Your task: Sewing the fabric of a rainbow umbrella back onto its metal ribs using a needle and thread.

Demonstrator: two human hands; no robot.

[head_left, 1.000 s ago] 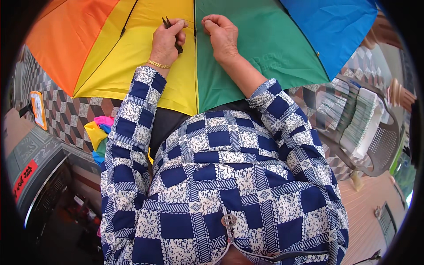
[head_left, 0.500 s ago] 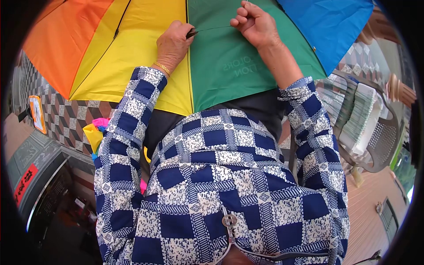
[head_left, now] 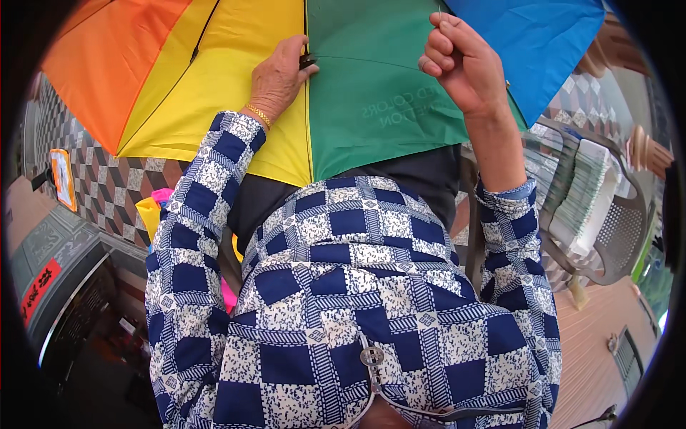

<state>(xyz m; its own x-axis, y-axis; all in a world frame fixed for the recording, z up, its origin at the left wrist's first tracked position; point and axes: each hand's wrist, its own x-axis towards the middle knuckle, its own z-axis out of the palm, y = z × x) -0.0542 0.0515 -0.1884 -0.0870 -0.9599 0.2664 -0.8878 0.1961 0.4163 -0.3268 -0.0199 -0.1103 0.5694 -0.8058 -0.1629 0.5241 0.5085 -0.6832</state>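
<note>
Left hand (head_left: 275, 75) pins the rainbow umbrella's (head_left: 371, 107) seam, gripping a small dark tool (head_left: 309, 60); right hand (head_left: 461, 61), closed on a needle (head_left: 439, 13), lifts thread rightward.

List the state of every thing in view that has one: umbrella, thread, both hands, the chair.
Umbrella: open, canopy spread across the lap, inner side up.
Thread: drawn taut from the seam to the right hand.
Left hand: pressed on the yellow-green seam, pinching a small dark tool.
Right hand: raised off the canopy, fingers closed on the thread.
Chair: upright, piled with stacked bundles.
</note>
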